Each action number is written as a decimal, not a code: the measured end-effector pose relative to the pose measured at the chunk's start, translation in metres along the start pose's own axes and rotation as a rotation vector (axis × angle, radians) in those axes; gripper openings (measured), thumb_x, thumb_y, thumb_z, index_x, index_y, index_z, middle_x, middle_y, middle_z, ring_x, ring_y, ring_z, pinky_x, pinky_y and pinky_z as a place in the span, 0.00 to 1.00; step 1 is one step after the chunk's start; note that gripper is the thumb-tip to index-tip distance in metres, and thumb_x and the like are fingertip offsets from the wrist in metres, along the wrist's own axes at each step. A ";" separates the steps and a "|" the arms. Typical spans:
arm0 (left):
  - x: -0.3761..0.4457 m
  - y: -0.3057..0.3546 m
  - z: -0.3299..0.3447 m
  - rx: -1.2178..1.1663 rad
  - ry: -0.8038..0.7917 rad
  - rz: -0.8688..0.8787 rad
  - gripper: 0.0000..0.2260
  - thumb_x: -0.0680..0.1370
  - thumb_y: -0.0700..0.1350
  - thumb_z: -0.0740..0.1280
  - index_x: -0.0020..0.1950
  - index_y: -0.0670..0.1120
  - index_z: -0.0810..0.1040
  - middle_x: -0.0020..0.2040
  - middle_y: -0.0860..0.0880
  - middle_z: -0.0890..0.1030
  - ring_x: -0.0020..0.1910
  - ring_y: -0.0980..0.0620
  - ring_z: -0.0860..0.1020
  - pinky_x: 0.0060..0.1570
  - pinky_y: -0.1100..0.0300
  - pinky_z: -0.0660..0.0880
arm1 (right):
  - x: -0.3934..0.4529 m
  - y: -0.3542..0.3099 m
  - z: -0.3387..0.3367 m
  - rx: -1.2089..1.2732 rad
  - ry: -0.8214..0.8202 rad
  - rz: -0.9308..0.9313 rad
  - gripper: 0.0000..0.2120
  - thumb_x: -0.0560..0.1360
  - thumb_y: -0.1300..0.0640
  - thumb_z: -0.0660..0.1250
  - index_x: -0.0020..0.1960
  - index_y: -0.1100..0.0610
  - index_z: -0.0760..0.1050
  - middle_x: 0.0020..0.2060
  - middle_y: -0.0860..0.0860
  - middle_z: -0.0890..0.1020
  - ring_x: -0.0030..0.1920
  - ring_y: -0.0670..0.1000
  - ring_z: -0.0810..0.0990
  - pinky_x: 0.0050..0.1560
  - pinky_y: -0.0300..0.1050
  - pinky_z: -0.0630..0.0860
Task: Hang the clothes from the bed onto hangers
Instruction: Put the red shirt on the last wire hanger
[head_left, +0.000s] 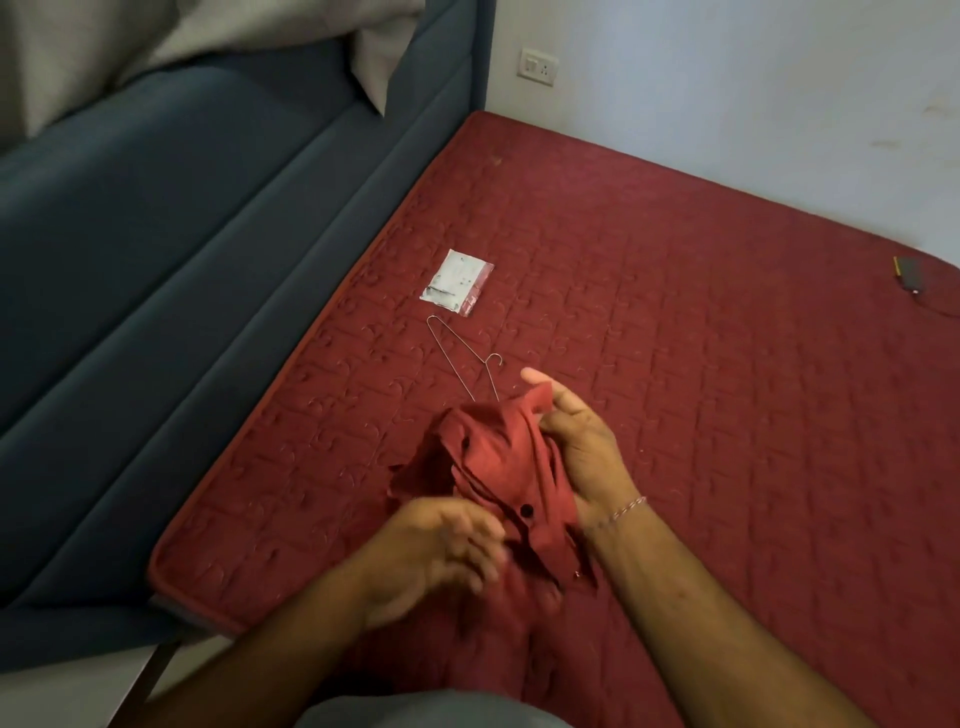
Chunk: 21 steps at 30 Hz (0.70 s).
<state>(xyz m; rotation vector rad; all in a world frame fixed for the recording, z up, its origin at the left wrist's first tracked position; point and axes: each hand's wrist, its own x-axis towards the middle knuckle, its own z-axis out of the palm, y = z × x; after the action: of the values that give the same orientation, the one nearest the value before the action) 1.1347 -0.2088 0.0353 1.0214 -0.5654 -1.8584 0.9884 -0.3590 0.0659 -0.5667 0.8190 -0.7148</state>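
The person sits at the near edge of the bed (675, 322), a red quilted mattress with nothing but a few small items on it. Both bare hands are gathered over a bunched red button-up shirt (493, 457), nearly the same colour as the mattress, so its lower edge is hard to trace.

The right hand (582, 447) is cupped around the far right side of the shirt, fingers curled over a fold of cloth near the collar end, thumb pointing away from the person; its grip is closed on the fabric. A thin chain bracelet (626, 508) circles that wrist.

The left hand (441, 551) is blurred. It lies at the near left side of the shirt, fingers bent and touching the cloth beside the button strip, but I cannot tell whether its grip is pinching the fabric or only resting on it. 1 dark button (527, 511) shows just beside those fingertips.

Just beyond the shirt lies a thin wire hanger (457, 358) flat on the mattress, its hook near the right thumb and its near end hidden under the cloth. A little farther on sits a small flat plastic packet (457, 281), white with a red edge.

At the far right edge of the mattress is a small dark device (910, 274). To the left runs a dark blue upholstered bed frame (156, 270), with pale bedding (156, 36) above it. A white wall switch plate (539, 67) sits low on the wall.
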 end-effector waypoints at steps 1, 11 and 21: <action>0.005 -0.003 -0.009 -0.229 0.171 -0.073 0.37 0.65 0.70 0.77 0.60 0.41 0.82 0.54 0.37 0.84 0.49 0.41 0.84 0.45 0.49 0.82 | -0.008 -0.004 0.003 0.010 -0.088 -0.033 0.24 0.71 0.73 0.63 0.63 0.59 0.81 0.42 0.57 0.79 0.37 0.52 0.76 0.44 0.46 0.79; 0.060 0.041 0.012 -0.284 0.434 0.261 0.17 0.68 0.26 0.68 0.53 0.37 0.84 0.47 0.40 0.86 0.42 0.45 0.85 0.46 0.51 0.84 | -0.030 0.030 -0.073 -0.113 0.284 0.124 0.24 0.65 0.42 0.79 0.56 0.53 0.81 0.49 0.57 0.85 0.45 0.55 0.80 0.46 0.50 0.75; 0.018 -0.031 -0.055 -0.007 0.302 -0.151 0.26 0.59 0.43 0.84 0.56 0.40 0.87 0.60 0.39 0.85 0.56 0.46 0.85 0.53 0.56 0.81 | 0.023 0.009 -0.003 0.010 0.040 -0.089 0.23 0.74 0.78 0.59 0.62 0.62 0.79 0.53 0.62 0.84 0.51 0.59 0.82 0.60 0.54 0.79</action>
<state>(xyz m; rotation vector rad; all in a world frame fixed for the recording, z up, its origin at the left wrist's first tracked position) 1.1611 -0.2076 -0.0250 1.3413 -0.3090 -1.7871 1.0006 -0.3710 0.0477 -0.5840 0.8313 -0.8133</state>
